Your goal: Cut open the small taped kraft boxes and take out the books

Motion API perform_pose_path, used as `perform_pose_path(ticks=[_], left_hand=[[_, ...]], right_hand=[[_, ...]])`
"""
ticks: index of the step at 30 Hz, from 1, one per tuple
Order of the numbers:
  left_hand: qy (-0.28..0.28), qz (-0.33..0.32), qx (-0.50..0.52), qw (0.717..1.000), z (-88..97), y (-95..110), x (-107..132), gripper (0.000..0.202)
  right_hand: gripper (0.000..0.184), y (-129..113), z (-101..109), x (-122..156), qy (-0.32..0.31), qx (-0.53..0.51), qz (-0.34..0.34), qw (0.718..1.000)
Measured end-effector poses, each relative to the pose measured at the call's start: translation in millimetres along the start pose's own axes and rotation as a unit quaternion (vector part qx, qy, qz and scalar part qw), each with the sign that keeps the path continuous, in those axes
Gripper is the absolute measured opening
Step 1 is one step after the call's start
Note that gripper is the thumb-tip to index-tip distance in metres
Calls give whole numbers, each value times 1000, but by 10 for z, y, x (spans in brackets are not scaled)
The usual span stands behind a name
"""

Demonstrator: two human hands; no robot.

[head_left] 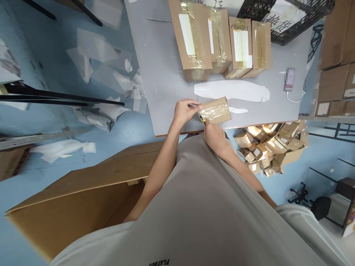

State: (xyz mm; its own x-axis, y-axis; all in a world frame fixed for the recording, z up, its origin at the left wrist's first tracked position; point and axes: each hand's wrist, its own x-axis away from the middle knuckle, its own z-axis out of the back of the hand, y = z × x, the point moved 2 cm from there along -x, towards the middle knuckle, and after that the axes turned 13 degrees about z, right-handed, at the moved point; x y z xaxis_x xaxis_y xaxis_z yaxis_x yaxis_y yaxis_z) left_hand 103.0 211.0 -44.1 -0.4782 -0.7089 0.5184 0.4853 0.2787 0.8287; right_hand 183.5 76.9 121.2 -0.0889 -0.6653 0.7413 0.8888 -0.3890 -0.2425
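Note:
A small cardboard box (pixel 217 110) wrapped in clear tape lies at the near edge of the grey table (pixel 163 81). My left hand (pixel 184 111) grips its left end, fingers curled over the top. My right hand (pixel 214 135) holds the box's near lower corner, where something small and yellow-black shows between the fingers; I cannot make it out.
Several taped cardboard boxes (pixel 219 40) stand at the table's far side beside a black crate (pixel 283 16). White paper strips (pixel 233 90) lie mid-table. A pile of small boxes (pixel 270 146) sits on the floor right; a large open carton (pixel 80 199) stands near left. Paper scraps (pixel 105 74) litter the floor.

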Motion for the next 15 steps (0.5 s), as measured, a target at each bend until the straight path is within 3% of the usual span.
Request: perform_pose_path(ticks=[6,15], left_hand=[[25,3,6,1000,-44,-25,75,25],[47,4,1,999,-77,-21,173,25]], right_hand=[[67,-39,-23,47,-21,51,8,998],[64,9,-20,62,-13,43,28,999]])
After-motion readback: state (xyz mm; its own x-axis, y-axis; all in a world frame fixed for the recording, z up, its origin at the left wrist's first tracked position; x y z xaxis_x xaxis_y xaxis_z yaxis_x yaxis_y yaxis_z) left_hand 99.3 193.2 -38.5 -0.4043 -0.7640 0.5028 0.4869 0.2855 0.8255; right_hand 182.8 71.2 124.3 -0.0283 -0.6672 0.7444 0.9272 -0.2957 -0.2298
